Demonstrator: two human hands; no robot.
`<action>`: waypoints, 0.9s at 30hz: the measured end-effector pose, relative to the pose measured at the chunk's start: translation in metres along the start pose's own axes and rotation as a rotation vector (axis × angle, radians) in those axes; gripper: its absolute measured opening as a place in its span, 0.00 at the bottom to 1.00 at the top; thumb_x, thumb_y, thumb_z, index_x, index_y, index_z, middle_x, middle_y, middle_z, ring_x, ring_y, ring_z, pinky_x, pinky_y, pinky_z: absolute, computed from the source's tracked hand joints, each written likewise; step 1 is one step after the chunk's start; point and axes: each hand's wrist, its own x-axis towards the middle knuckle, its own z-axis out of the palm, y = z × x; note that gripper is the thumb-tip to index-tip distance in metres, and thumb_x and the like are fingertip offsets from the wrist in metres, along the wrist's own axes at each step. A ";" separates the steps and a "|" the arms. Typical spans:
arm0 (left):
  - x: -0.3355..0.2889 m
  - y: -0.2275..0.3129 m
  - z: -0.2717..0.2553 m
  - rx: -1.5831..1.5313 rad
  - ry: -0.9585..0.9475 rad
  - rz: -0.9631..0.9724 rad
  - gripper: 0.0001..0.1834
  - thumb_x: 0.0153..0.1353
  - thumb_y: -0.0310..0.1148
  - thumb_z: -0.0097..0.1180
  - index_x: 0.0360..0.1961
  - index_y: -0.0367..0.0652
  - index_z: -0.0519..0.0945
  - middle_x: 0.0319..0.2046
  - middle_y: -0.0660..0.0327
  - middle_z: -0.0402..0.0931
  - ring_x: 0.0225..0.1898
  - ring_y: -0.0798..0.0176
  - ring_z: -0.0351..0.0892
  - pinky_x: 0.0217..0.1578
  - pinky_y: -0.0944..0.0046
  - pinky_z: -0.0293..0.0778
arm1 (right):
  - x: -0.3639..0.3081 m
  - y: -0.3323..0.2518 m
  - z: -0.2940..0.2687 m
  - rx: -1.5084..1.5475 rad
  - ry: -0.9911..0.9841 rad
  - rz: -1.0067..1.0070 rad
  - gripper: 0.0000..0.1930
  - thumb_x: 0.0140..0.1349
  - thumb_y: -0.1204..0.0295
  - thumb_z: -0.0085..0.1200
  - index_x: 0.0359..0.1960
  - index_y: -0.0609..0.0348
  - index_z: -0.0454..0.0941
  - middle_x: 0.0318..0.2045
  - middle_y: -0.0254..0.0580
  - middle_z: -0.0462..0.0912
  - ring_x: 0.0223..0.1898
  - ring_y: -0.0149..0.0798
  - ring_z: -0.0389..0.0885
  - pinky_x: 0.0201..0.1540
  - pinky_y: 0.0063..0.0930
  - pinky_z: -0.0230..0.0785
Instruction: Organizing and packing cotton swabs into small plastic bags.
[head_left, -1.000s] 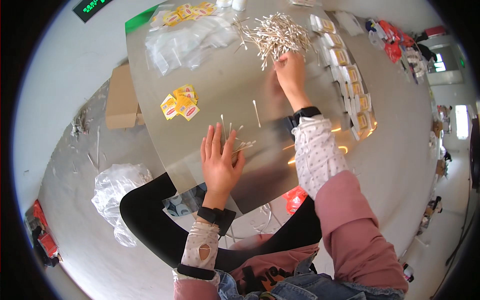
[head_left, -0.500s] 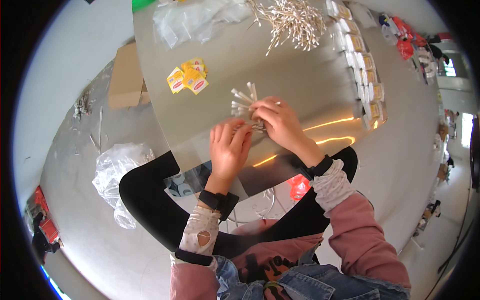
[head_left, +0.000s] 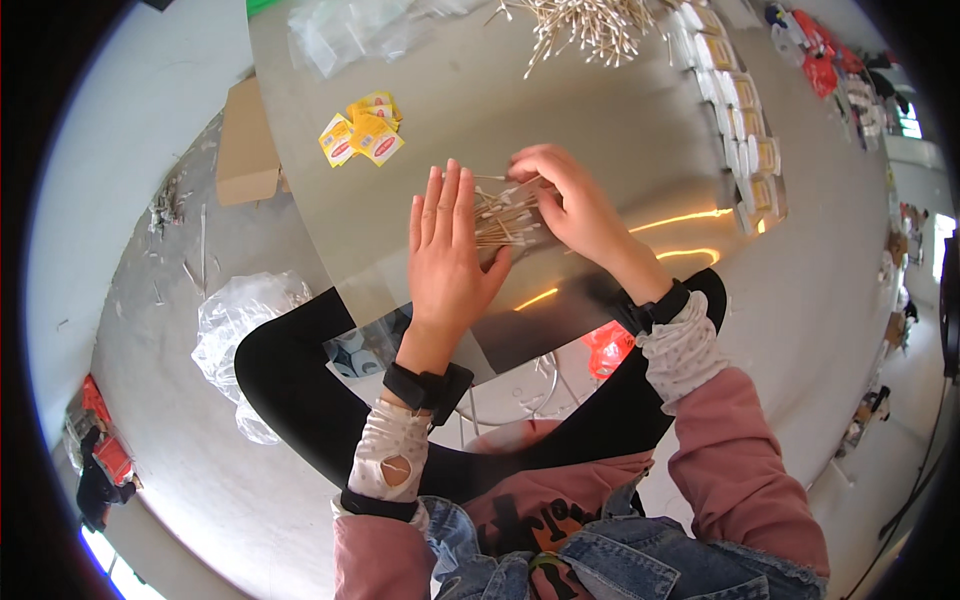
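Note:
A loose bundle of cotton swabs (head_left: 508,215) lies on the shiny metal table between my hands, its sticks pointing several ways. My left hand (head_left: 445,240) is open, fingers straight and together, its thumb side against the left ends of the bundle. Curled around the upper right part is my right hand (head_left: 580,215), with a few sticks between thumb and fingers; its grip is partly hidden. A larger heap of cotton swabs (head_left: 590,30) lies at the far edge. Left of the bundle are several yellow-and-white printed cards (head_left: 372,130), overlapping in a small pile.
Clear plastic bags (head_left: 350,35) lie at the far left of the table (head_left: 320,210). Packed clear boxes with yellow labels (head_left: 742,125) line its right edge. A cardboard box (head_left: 248,145) and a crumpled plastic bag (head_left: 240,330) are on the floor to the left.
My left hand has straightened from a curled grip and lies flat beside the swabs. The right hand has shifted slightly right, and the bundle has spread out between them.

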 end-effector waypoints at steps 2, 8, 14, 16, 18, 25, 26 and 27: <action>0.003 0.002 0.007 0.033 -0.035 0.008 0.52 0.52 0.41 0.69 0.74 0.37 0.56 0.74 0.48 0.55 0.76 0.44 0.51 0.73 0.44 0.49 | 0.002 0.002 0.001 -0.008 0.060 0.050 0.11 0.58 0.89 0.52 0.39 0.62 0.78 0.47 0.41 0.79 0.44 0.42 0.81 0.40 0.30 0.75; -0.006 0.007 0.027 0.188 -0.058 -0.003 0.51 0.59 0.54 0.62 0.73 0.31 0.57 0.74 0.46 0.54 0.77 0.45 0.49 0.73 0.43 0.48 | -0.001 0.005 0.010 -0.194 0.031 0.116 0.07 0.62 0.83 0.57 0.41 0.62 0.80 0.33 0.38 0.82 0.33 0.36 0.82 0.37 0.27 0.75; -0.014 0.017 0.033 0.312 -0.058 -0.072 0.49 0.61 0.56 0.59 0.72 0.30 0.59 0.74 0.45 0.54 0.76 0.45 0.51 0.73 0.43 0.49 | 0.021 -0.002 0.017 0.261 0.277 0.420 0.06 0.68 0.78 0.55 0.44 0.66 0.79 0.37 0.37 0.84 0.27 0.27 0.80 0.31 0.22 0.74; -0.017 0.022 0.038 0.333 -0.057 -0.082 0.48 0.61 0.56 0.58 0.72 0.30 0.59 0.74 0.45 0.54 0.76 0.45 0.51 0.73 0.43 0.49 | 0.030 -0.001 0.023 0.363 0.174 0.484 0.07 0.68 0.79 0.54 0.45 0.66 0.79 0.39 0.37 0.84 0.27 0.27 0.80 0.31 0.21 0.73; -0.021 0.026 0.041 0.331 -0.057 -0.125 0.48 0.64 0.55 0.57 0.72 0.30 0.57 0.75 0.46 0.53 0.77 0.46 0.49 0.73 0.42 0.48 | 0.034 -0.001 0.030 0.467 0.067 0.544 0.08 0.68 0.79 0.53 0.46 0.66 0.79 0.40 0.37 0.83 0.27 0.27 0.80 0.30 0.20 0.72; -0.032 0.030 0.036 0.218 0.042 -0.190 0.51 0.63 0.55 0.59 0.73 0.27 0.53 0.75 0.39 0.49 0.77 0.40 0.46 0.73 0.40 0.46 | 0.029 -0.007 0.037 -0.028 0.132 0.012 0.12 0.59 0.85 0.56 0.44 0.61 0.79 0.37 0.39 0.82 0.33 0.33 0.82 0.32 0.26 0.74; -0.036 0.029 0.033 0.178 0.064 -0.240 0.52 0.62 0.54 0.60 0.73 0.27 0.51 0.75 0.38 0.48 0.77 0.39 0.45 0.73 0.39 0.46 | 0.027 -0.008 0.036 -0.058 0.054 0.057 0.12 0.58 0.85 0.56 0.43 0.60 0.78 0.35 0.39 0.82 0.33 0.36 0.82 0.34 0.29 0.74; -0.039 0.031 0.029 0.135 0.088 -0.284 0.54 0.61 0.54 0.62 0.73 0.27 0.49 0.75 0.37 0.46 0.77 0.37 0.44 0.73 0.38 0.45 | 0.024 -0.010 0.033 -0.092 -0.022 0.102 0.11 0.57 0.85 0.57 0.42 0.59 0.78 0.33 0.40 0.81 0.34 0.38 0.82 0.35 0.32 0.75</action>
